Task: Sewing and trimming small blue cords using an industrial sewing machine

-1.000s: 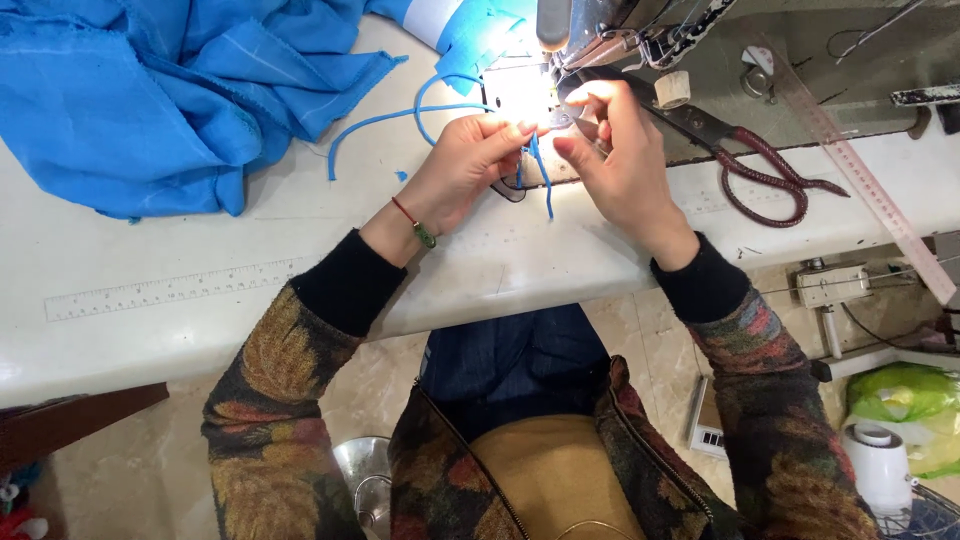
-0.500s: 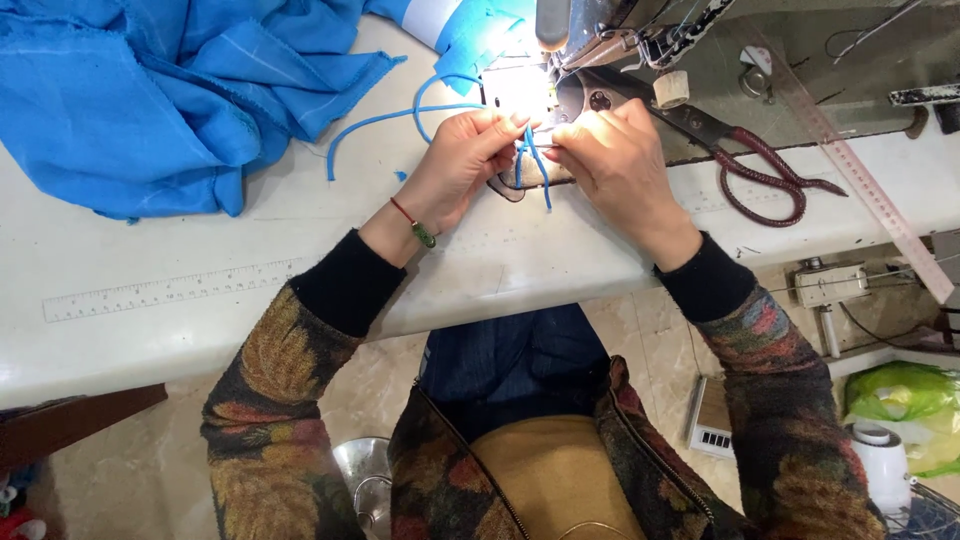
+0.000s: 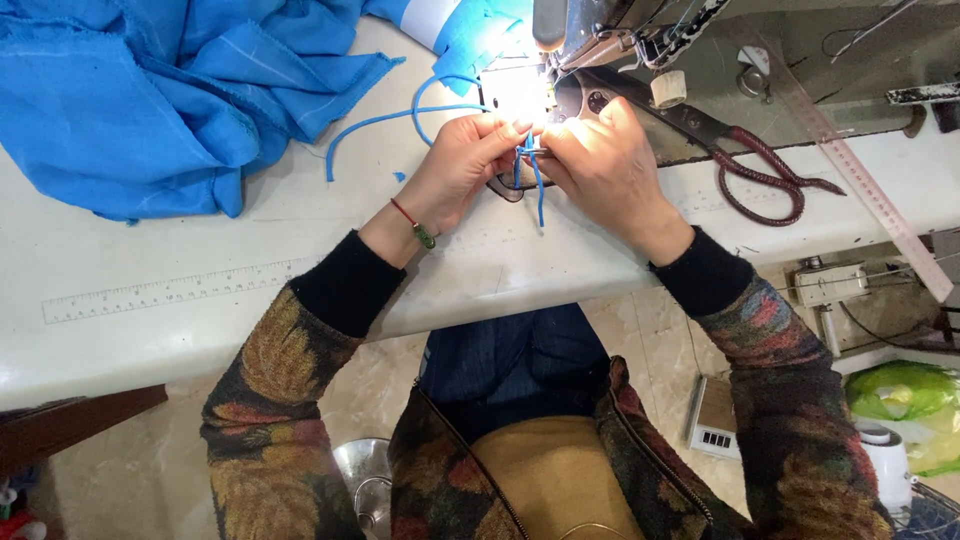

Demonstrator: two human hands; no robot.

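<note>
1. Left hand [image 3: 462, 165] and right hand [image 3: 600, 165] both pinch a thin blue cord [image 3: 530, 160], fingers closed on it.
2. Cord sits near the table's [image 3: 300, 250] far edge, just in front of the sewing machine [image 3: 620, 50].
3. Blue fabric [image 3: 150, 90] is piled at the far left corner.

We saw even, fairly bright ambient light. One hot spot: the sewing machine [image 3: 640, 40] lamp blew out the upper centre, clipping detail by the fingertips [image 3: 520, 135]. Shadows on the white table [image 3: 150, 340] were soft. Focus was sharp mid-frame, with mild wide-angle bending towards the edges and lower corners dimmer.
</note>
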